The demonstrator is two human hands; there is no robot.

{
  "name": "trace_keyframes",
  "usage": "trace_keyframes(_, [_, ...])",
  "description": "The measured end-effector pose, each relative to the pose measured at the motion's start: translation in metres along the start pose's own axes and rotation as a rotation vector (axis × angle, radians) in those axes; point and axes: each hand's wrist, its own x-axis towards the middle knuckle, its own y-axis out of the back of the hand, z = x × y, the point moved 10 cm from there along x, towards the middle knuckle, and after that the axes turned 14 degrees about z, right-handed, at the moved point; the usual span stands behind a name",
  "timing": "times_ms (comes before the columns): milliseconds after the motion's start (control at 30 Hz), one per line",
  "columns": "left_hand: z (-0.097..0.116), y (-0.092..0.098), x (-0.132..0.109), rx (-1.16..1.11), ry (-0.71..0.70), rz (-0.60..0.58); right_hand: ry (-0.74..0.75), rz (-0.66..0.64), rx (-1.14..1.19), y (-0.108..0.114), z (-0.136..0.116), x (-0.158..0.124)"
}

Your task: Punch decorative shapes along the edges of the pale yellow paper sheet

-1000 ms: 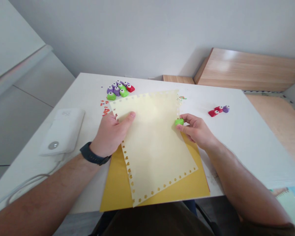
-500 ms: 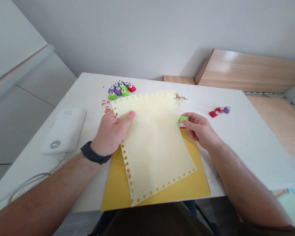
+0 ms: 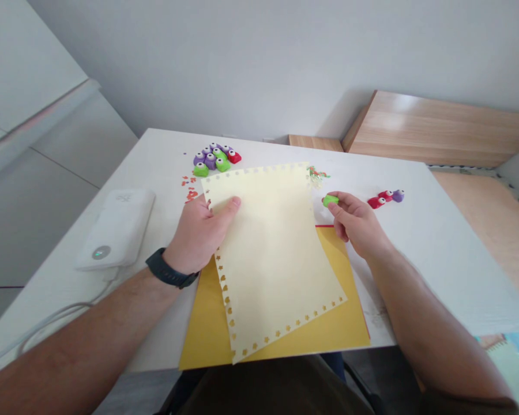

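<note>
My left hand pinches the left edge of a pale yellow sheet of paper, thumb on top and fingers hidden behind. Small shaped holes run along the sheet's edges. Between the thumb and fingers of my right hand is a small green craft punch, just off the sheet's right edge. Under the sheet lies a larger golden-yellow sheet or folder with a red edge showing.
Several purple, green and red craft punches cluster at the back left. Two red ones and a purple one stand to the right. Paper cut-outs lie left, more scraps behind the sheet. A white power bank with a cable sits left.
My right hand has moved a little right and away from me with the green punch, off the sheet's right edge. My left hand still holds the paper; the view has shifted slightly.
</note>
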Motion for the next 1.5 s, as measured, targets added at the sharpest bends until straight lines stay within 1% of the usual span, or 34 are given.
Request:
trace_keyframes(67, [0.000, 0.000, 0.000, -0.008, -0.005, 0.002, 0.052, 0.040, -0.062, 0.005, 0.000, 0.003])
trace_keyframes(233, [-0.001, 0.000, 0.001, -0.013, 0.002, 0.003, 0.211, 0.114, -0.347, 0.012, -0.001, 0.009])
trace_keyframes(333, [-0.003, 0.001, 0.002, 0.007, 0.007, 0.014, 0.287, 0.141, -0.492, 0.013, -0.004, 0.010])
trace_keyframes(467, [-0.004, 0.001, 0.002, 0.032, 0.003, 0.012, 0.273, 0.130, -0.586, 0.012, -0.001, 0.012])
trace_keyframes(667, [-0.003, 0.002, 0.003, 0.029, -0.015, 0.022, 0.256, 0.186, -0.616, 0.022, 0.000, 0.016])
trace_keyframes(867, [-0.005, 0.002, 0.004, 0.029, -0.037, 0.000, 0.271, 0.259, -0.563, 0.029, -0.004, 0.015])
trace_keyframes(1033, [-0.007, 0.002, 0.004, 0.030, -0.024, -0.002, 0.277, 0.291, -0.542, 0.032, -0.003, 0.016])
trace_keyframes(1100, [-0.007, 0.001, 0.004, 0.022, -0.016, -0.010, 0.281, 0.319, -0.471, 0.037, 0.000, 0.020])
trace_keyframes(1233, [-0.005, 0.000, 0.003, 0.019, -0.019, -0.018, 0.248, 0.341, -0.236, 0.042, 0.009, 0.030])
trace_keyframes(1300, [-0.005, -0.001, 0.003, 0.025, -0.020, -0.032, 0.225, 0.305, -0.111, 0.037, 0.011, 0.033])
trace_keyframes(1367, [-0.008, -0.002, 0.002, 0.025, -0.002, -0.051, 0.175, 0.202, -0.001, 0.023, 0.011, 0.033])
trace_keyframes(1433, [-0.011, -0.003, 0.002, 0.025, 0.023, -0.065, 0.134, 0.083, 0.061, 0.006, 0.009, 0.031])
trace_keyframes(1467, [-0.012, -0.003, 0.002, 0.023, 0.032, -0.066, 0.138, 0.050, 0.070, 0.001, 0.007, 0.029])
trace_keyframes(1500, [-0.012, -0.003, 0.002, 0.016, 0.037, -0.065, 0.160, 0.045, 0.073, -0.001, 0.003, 0.029])
